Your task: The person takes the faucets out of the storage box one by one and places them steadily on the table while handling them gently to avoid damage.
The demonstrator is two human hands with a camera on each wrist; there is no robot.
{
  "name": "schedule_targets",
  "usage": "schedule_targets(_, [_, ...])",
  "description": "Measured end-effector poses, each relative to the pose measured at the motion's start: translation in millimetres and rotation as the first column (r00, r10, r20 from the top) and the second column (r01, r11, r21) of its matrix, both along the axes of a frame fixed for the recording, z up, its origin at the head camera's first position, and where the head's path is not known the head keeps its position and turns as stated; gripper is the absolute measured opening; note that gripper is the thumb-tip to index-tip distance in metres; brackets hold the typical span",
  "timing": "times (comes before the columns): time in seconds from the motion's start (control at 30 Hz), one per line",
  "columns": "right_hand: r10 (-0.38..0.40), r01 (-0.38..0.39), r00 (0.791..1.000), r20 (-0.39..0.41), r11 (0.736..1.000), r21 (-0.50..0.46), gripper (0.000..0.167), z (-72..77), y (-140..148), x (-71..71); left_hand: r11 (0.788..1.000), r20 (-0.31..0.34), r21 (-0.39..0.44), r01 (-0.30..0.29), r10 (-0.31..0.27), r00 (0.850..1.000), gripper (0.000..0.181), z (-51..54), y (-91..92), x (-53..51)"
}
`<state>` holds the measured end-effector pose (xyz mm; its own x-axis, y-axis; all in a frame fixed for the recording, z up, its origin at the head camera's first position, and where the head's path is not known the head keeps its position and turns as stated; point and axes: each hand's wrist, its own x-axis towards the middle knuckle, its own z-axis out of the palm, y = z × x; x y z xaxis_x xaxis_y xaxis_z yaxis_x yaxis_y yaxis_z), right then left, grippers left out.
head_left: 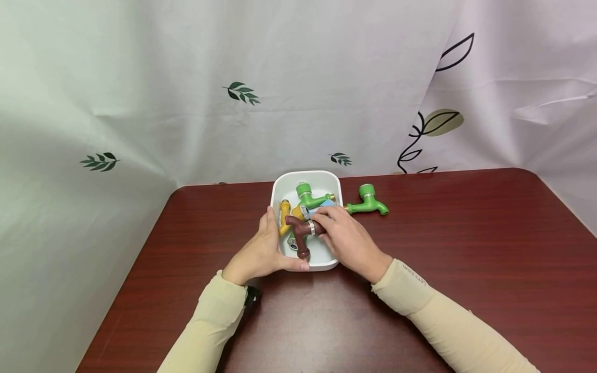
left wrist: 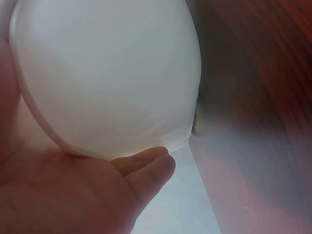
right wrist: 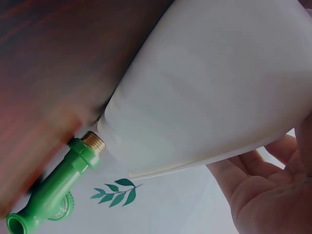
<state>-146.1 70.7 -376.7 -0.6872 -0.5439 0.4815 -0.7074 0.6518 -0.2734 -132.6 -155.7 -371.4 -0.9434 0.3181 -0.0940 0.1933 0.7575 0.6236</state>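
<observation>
A white bin (head_left: 339, 248) holds several plastic taps. My left hand (head_left: 261, 251) braces the bin's near left corner, its thumb along the front rim and fairly straight fingers against the outer left wall, as the left wrist view also shows. Inside the bin, my right hand (head_left: 349, 235) grips the ribbed end of a brown tap (head_left: 300, 235). Around it lie a green tap (head_left: 310, 199), a yellow tap (head_left: 284, 212) and a partly covered blue piece (head_left: 322, 207). In the right wrist view, the bin's wall hides what the right fingers hold.
Outside the bin, just to its right, another green tap (head_left: 368, 204) with a brass thread lies on the dark red wooden table (head_left: 448, 248). Behind the table's back edge hangs a pale curtain (head_left: 289, 124) with leaf prints.
</observation>
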Motion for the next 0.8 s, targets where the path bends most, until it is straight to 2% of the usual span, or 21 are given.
schedule_targets(0.27, [0.003, -0.003, 1.000, 0.024, 1.000, -0.029, 0.038, 5.4, 4.8, -1.8, 1.000, 0.010, -0.022, -0.002, 0.002, 1.000, 0.157, 1.1, 1.0, -0.8])
schedule_targets(0.43, [-0.017, 0.018, 0.999, 0.040, 0.999, -0.035, 0.040, 8.9, 9.5, -3.0, 1.000, -0.007, -0.021, 0.011, -0.012, 1.000, 0.157, 1.1, 1.4, -1.5])
schedule_targets(0.67, [-0.037, 0.040, 0.998, 0.044, 0.997, -0.061, 0.039, 12.1, 14.1, -3.7, 1.000, 0.018, -0.022, -0.006, 0.007, 1.000, 0.156, 2.2, 1.7, -0.9])
schedule_targets(0.8, [-0.047, 0.051, 0.997, 0.053, 0.996, -0.070, 0.039, 13.3, 16.4, -4.4, 1.000, 0.012, -0.022, -0.007, 0.007, 1.000, 0.156, 2.5, 2.0, -0.4])
